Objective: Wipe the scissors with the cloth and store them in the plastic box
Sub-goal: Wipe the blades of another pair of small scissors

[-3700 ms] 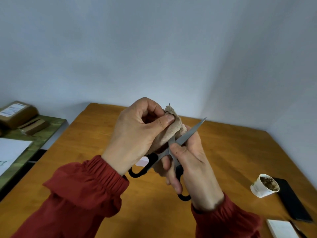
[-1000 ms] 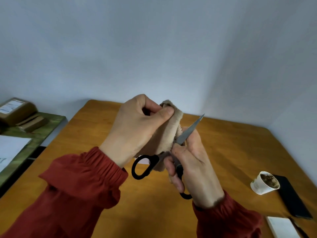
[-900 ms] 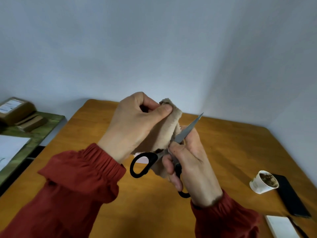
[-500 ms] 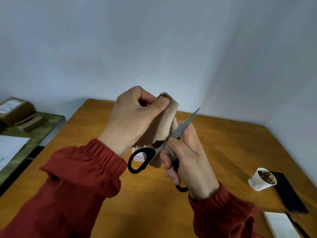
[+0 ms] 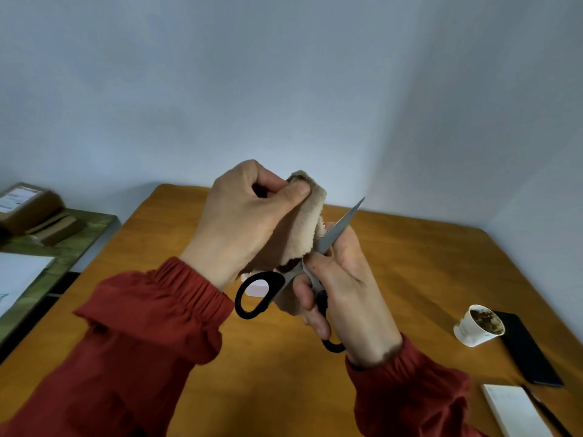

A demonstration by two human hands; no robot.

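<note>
My right hand grips black-handled scissors above the wooden table, with fingers through the lower handle loop. The steel blade points up and to the right. My left hand pinches a beige fluffy cloth between thumb and fingers and holds it against the blades near the pivot. The cloth hangs down behind the scissors. A small pale box shows through the upper handle loop, mostly hidden behind the hands.
A used paper cup stands at the right on the wooden table, beside a black phone and a white notepad with a pen. A green side table with cardboard parcels stands at the left.
Both hands have lifted a little with the scissors and cloth. The left hand has slid the cloth along the blades, and the grip on both things stays the same.
</note>
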